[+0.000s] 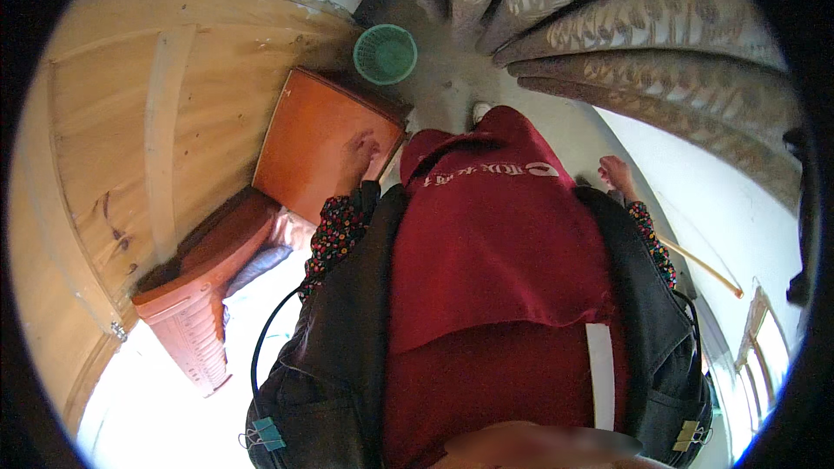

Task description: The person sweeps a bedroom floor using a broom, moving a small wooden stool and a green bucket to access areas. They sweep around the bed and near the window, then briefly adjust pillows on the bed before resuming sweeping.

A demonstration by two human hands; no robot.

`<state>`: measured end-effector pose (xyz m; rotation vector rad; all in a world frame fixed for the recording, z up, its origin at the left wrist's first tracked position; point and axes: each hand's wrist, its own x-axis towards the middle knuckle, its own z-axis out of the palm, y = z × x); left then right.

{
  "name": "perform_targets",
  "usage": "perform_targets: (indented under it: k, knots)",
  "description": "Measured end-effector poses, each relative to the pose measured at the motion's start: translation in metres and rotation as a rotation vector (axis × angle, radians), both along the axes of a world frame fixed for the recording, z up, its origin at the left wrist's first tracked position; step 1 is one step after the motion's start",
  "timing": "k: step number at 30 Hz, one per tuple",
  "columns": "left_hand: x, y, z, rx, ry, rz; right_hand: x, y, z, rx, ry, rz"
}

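My left hand point(366, 148) hangs in shadow beside my thigh, in front of the orange-brown top of a low cabinet or box point(306, 137). It is blurred, and I cannot tell whether it touches that surface. On the other side, my right hand point(616, 176) is held away from my hip near the white wall, its fingers curled in with nothing visible in them. Between the hands hangs a dark red apron point(502, 247) with white printing, under an open black jacket point(326, 352). Flowered cuffs point(339, 225) cover my wrists. The tip of one shoe point(481, 111) shows past the apron.
A green mesh wastebasket point(386, 55) stands on the grey floor point(449, 91) ahead. Patterned curtain folds point(625, 32) hang at front right. A wooden door or panel point(117, 117) fills the left, with a reddish plastic container point(189, 326) below. A yellowish stick point(707, 269) leans at right.
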<state>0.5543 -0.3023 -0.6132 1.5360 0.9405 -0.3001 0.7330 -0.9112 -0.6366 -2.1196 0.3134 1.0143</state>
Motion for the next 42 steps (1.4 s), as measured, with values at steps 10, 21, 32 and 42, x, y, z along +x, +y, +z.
perform_targets:
  k: [10, 21, 32, 42]
  knots:
    - [-0.068, -0.052, -0.042, -0.14, 0.301, 0.0, 0.117, 0.001, -0.007, -0.052, 0.035, 0.074]
    - [-0.072, -0.024, -0.036, -0.084, 0.244, 0.167, 0.095, 0.042, 0.012, -0.046, 0.052, 0.055]
    - [-0.046, 0.03, -0.031, -0.096, 0.232, -0.136, -0.092, 0.059, 0.043, -0.018, 0.121, -0.237]
    - [-0.057, 0.05, -0.047, 0.068, 0.256, -0.518, -0.232, 0.054, 0.043, -0.077, 0.301, -0.495]
